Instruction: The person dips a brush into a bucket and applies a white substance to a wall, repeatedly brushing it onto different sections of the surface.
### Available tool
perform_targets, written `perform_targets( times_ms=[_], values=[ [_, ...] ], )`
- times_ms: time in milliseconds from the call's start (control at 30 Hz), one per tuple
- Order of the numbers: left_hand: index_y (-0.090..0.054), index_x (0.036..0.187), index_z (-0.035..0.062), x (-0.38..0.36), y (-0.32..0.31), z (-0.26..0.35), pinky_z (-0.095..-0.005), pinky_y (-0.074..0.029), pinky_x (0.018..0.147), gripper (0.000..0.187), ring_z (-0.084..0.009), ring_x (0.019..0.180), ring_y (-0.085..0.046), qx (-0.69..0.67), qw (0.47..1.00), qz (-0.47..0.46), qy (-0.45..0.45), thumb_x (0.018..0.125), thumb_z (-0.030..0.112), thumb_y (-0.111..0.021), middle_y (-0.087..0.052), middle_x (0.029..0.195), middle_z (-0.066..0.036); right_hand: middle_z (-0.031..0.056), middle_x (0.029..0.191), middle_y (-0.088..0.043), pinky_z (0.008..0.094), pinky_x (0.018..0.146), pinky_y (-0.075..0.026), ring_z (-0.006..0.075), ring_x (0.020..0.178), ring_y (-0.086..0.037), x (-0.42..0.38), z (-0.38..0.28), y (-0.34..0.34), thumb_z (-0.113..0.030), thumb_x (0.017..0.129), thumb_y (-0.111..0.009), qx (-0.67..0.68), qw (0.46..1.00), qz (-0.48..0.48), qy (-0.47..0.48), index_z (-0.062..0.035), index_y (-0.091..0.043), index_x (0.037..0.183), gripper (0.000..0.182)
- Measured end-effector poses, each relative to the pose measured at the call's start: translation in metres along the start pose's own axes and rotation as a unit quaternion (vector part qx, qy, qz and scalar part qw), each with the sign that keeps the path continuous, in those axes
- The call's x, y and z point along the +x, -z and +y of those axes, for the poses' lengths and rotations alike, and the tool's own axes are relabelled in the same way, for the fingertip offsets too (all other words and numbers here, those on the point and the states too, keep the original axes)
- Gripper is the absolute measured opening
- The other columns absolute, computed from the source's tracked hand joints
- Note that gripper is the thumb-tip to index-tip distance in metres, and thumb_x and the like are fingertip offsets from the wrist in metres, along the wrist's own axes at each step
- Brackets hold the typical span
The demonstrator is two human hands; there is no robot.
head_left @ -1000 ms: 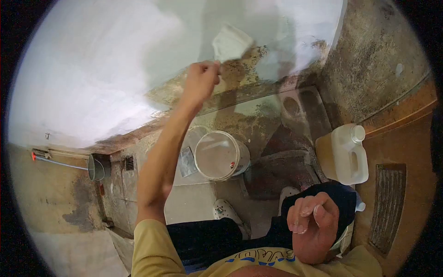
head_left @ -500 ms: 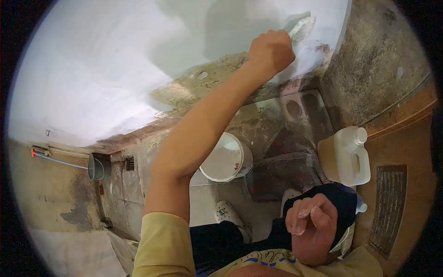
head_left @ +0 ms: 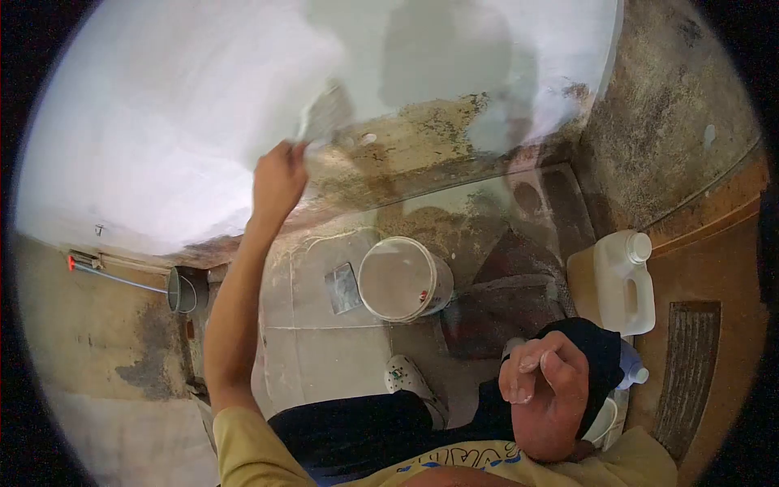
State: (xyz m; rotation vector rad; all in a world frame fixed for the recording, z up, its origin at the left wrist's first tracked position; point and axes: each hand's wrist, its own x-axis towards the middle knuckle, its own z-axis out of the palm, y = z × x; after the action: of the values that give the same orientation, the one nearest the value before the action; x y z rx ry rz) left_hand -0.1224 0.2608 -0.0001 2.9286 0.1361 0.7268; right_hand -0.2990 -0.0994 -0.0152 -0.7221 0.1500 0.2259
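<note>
My left hand (head_left: 280, 178) is closed around the handle of a blurred, pale flat tool (head_left: 323, 114), a brush or a scraper. The tool is at the partly white wall (head_left: 187, 122), just above a bare, stained brown patch (head_left: 430, 134). Whether its edge touches the wall is hard to tell. My right hand (head_left: 545, 390) rests over my dark-clothed knee, fingers curled in, with nothing visible in it. A round white bucket (head_left: 398, 280) stands on the floor between the two hands.
Beside the bucket lies a small flat rectangular item (head_left: 343, 288). A translucent jug (head_left: 625, 284) and a bluish bottle (head_left: 633, 365) stand at right, near a dark cloth or mat (head_left: 507, 316). A dark bucket (head_left: 185, 290) is at far left. My shoe (head_left: 410, 380) is below the white bucket.
My left hand has swept left and somewhat down along the wall with the tool, away from the right corner. The flat item beside the bucket is now uncovered. My right hand has barely moved.
</note>
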Motion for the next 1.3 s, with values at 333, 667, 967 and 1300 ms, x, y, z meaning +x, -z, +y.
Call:
perform_targets(
  times_ms=[333,667,967,1300],
  values=[
    [-0.056,0.074,-0.0023,-0.049,-0.002,-0.025,-0.0494,-0.041,0.053,0.027,-0.0444,0.060,-0.055,-0.004,1.000,-0.004,-0.011,0.089,0.020,-0.054,-0.056,0.062,-0.025,0.0044,0.052,-0.047,0.0270,0.044,-0.036,0.0115,0.046,-0.042,-0.003,-0.002,0.007,-0.018,0.090,-0.051,-0.004,1.000,0.021,0.013,-0.0012,-0.054,0.077,0.022],
    [-0.059,0.083,-0.0024,0.030,-0.122,0.198,-0.0515,-0.047,0.063,0.028,-0.0440,0.069,-0.059,-0.114,0.980,-0.066,-0.149,0.088,0.024,-0.051,-0.060,0.073,-0.027,0.0094,0.058,-0.053,0.0303,0.045,-0.039,0.0146,0.049,-0.046,-0.041,-0.006,0.008,-0.015,0.090,-0.053,0.007,0.996,0.014,0.086,0.0013,-0.055,0.079,0.020],
    [-0.057,0.081,-0.0019,0.025,-0.119,0.131,-0.0520,-0.046,0.063,0.027,-0.0434,0.070,-0.059,-0.049,0.986,-0.069,-0.142,0.090,0.023,-0.050,-0.059,0.072,-0.027,0.0112,0.060,-0.054,0.0301,0.045,-0.039,0.0149,0.050,-0.047,-0.042,-0.008,0.013,-0.013,0.088,-0.053,0.016,0.998,-0.005,0.063,0.0027,-0.055,0.079,0.019],
    [-0.052,0.077,-0.0003,-0.063,-0.055,-0.052,-0.0529,-0.043,0.052,0.026,-0.0463,0.059,-0.056,0.087,0.993,-0.064,0.040,0.092,0.021,-0.050,-0.056,0.060,-0.026,0.0100,0.061,-0.055,0.0287,0.044,-0.039,0.0123,0.049,-0.046,-0.018,-0.006,0.019,-0.015,0.090,-0.052,0.018,1.000,0.003,0.018,0.0014,-0.055,0.078,0.020]
  ],
)
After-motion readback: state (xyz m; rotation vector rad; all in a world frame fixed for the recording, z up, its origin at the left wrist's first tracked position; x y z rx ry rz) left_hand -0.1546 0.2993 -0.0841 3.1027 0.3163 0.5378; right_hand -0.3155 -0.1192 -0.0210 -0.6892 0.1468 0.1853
